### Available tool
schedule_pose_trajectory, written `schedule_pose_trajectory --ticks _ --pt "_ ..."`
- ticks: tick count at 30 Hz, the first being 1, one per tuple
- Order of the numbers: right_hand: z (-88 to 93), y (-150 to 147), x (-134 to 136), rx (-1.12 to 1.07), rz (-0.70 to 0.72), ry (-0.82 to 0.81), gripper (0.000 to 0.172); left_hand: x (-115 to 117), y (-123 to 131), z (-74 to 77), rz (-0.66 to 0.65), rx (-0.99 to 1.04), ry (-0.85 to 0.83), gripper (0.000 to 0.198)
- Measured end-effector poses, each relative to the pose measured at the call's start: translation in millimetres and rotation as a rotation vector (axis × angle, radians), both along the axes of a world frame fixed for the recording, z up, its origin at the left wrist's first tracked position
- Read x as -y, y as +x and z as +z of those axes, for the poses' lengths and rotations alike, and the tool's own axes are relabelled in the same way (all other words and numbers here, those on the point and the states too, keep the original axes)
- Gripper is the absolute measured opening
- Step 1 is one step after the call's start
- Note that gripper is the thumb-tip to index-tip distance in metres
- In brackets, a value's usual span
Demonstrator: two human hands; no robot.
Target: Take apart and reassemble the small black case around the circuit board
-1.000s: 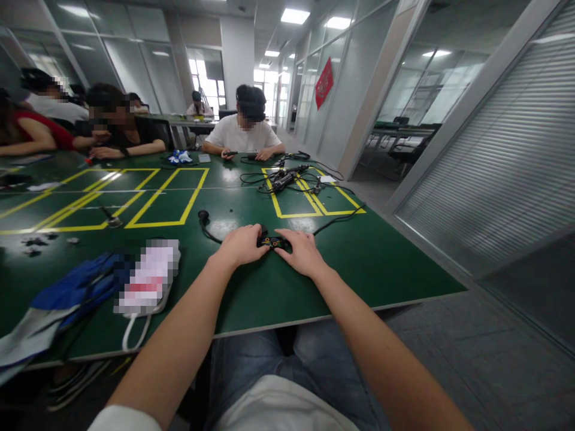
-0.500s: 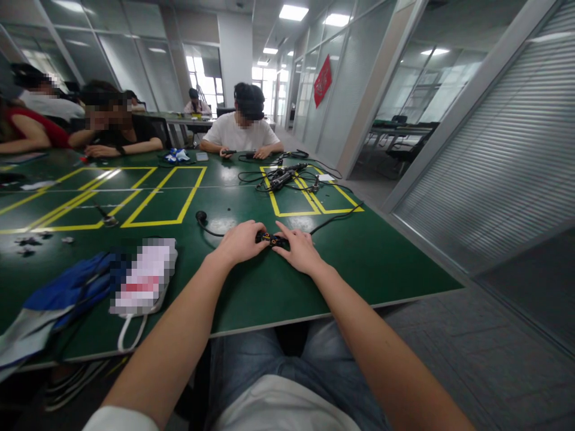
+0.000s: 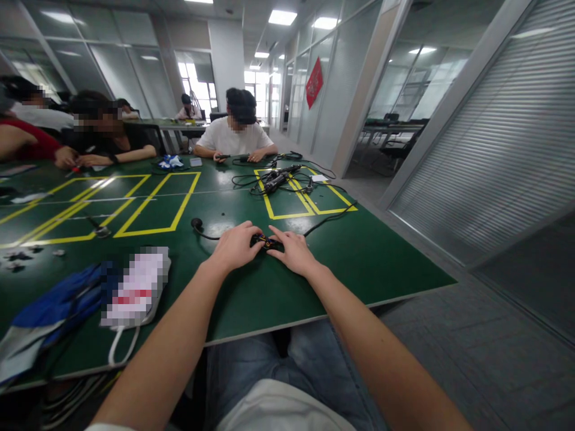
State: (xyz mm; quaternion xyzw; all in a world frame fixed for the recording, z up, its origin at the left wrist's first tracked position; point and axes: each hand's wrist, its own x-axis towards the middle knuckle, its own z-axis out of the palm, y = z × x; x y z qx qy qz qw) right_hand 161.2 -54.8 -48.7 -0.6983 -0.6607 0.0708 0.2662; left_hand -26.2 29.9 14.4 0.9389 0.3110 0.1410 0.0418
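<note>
A small black device (image 3: 266, 242) with coloured spots lies on the green table (image 3: 359, 257) in front of me. My left hand (image 3: 233, 245) curls round its left end, fingers bent over it. My right hand (image 3: 291, 251) grips its right end, index finger stretched across the top. A black cable (image 3: 330, 218) runs from the device toward the right, and another cable with a round black plug (image 3: 196, 224) lies just left of my left hand.
A blue-and-white cloth bag (image 3: 67, 305) lies at the near left edge. Yellow tape boxes (image 3: 148, 203) mark the tabletop. A tangle of black cables (image 3: 278, 179) sits farther back. Several people sit along the far and left sides. The table edge and grey floor are to the right.
Both hands stay on the device with small finger shifts. The camera view has tilted slightly, so the scene sits a little lower and left.
</note>
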Motion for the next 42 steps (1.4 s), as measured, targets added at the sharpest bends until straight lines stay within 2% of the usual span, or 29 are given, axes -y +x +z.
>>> schedule_pose_trajectory --ticks 4,11,19,25,27,30,35,39,42 --pt "0.2 0.0 0.1 0.013 -0.003 0.006 0.073 2.8 -0.5 2.6 -0.011 -0.008 0.024 0.028" --pt "3.4 -3.5 3.2 -0.03 -0.006 0.025 0.079 5.4 -0.5 5.9 0.01 0.005 0.019 0.029" --pt "4.6 -5.3 7.2 -0.023 -0.117 0.194 0.051 2.3 -1.0 5.4 0.01 0.095 -0.027 0.027" --pt "4.9 -9.1 9.1 0.104 -0.08 0.174 0.034 -0.4 -4.5 8.1 0.002 0.071 -0.046 0.026" --pt "5.1 -9.8 9.3 0.152 -0.058 0.157 0.032 -4.4 -5.6 8.1 -0.012 0.061 -0.072 0.031" --pt "4.8 -8.9 9.4 0.161 -0.045 0.152 0.031 -14.4 -5.5 2.6 0.035 0.078 -0.1 0.043" --pt "4.4 -6.4 10.0 0.146 -0.053 0.165 0.03 -35.6 -4.7 -15.5 0.237 0.175 -0.093 0.036" --pt "6.4 -6.7 11.6 0.159 -0.04 0.15 0.031 -45.4 -5.7 -23.5 0.235 0.09 -0.2 0.041" --pt "7.1 -7.0 12.2 0.162 -0.033 0.139 0.031 -47.1 -5.8 -26.3 0.229 0.063 -0.185 0.04"
